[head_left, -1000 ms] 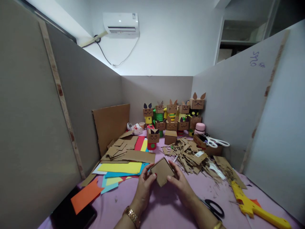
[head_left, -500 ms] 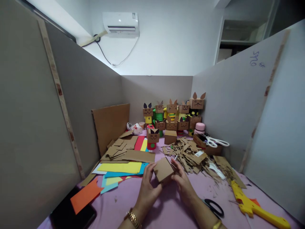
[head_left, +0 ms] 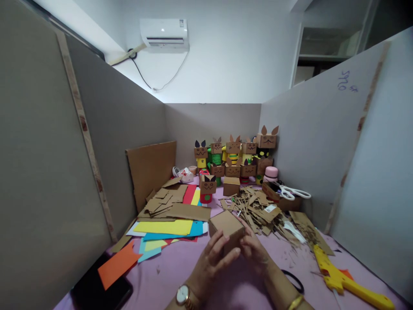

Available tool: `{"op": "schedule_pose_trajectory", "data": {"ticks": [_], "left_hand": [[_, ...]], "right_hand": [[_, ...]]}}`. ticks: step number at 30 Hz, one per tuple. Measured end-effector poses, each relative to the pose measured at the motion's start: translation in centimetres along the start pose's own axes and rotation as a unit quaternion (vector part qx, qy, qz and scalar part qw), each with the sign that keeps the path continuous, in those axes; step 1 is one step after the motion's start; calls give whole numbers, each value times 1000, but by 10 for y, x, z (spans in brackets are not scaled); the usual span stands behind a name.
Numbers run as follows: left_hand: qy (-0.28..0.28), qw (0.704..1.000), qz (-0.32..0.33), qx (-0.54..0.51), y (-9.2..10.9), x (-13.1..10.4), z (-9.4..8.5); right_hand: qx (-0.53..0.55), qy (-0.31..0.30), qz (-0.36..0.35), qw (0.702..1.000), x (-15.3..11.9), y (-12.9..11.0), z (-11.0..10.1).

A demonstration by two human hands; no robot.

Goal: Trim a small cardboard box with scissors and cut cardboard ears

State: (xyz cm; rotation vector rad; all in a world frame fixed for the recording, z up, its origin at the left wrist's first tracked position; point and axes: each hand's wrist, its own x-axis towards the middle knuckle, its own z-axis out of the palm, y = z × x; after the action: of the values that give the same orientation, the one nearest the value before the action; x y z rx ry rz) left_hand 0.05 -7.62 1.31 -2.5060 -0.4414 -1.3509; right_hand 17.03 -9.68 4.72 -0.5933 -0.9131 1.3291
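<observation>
A small closed cardboard box point(head_left: 226, 221) is held between my two hands just above the purple cloth, turned with one corner toward me. My left hand point(head_left: 214, 258) presses its fingers along the box's near left face, thumb stretched low across the front. On the right side my right hand point(head_left: 254, 249) grips the box, its fingertips partly hidden behind it. Beside my right forearm lie black-handled scissors point(head_left: 294, 280), partly covered by the arm.
Cardboard figures with animal faces point(head_left: 232, 169) stand at the back beside another plain box point(head_left: 231, 186). Cardboard scraps point(head_left: 254, 209) lie right of centre, coloured paper point(head_left: 161, 227) left. A yellow glue gun point(head_left: 342, 280) rests at right; a phone-like black object point(head_left: 119, 295) at left.
The box has been turned in my hands and shifted slightly right. My left hand has moved from its left side to the near face, its wrist rolling so the watch dial shows.
</observation>
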Motion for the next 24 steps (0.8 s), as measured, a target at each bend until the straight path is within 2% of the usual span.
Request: {"op": "schedule_pose_trajectory", "data": {"ticks": [3, 10, 18, 24], "left_hand": [[-1, 996, 48, 71, 3, 2, -3], [36, 990, 73, 115, 5, 6, -5], [75, 990, 23, 115, 2, 4, 1], [66, 992, -42, 94, -3, 1, 3]], "right_hand": [[14, -28, -3, 1000, 0, -6, -1], [17, -54, -23, 998, 3, -7, -5], [4, -62, -43, 997, 7, -12, -4], [-19, -53, -53, 997, 14, -6, -9]]}}
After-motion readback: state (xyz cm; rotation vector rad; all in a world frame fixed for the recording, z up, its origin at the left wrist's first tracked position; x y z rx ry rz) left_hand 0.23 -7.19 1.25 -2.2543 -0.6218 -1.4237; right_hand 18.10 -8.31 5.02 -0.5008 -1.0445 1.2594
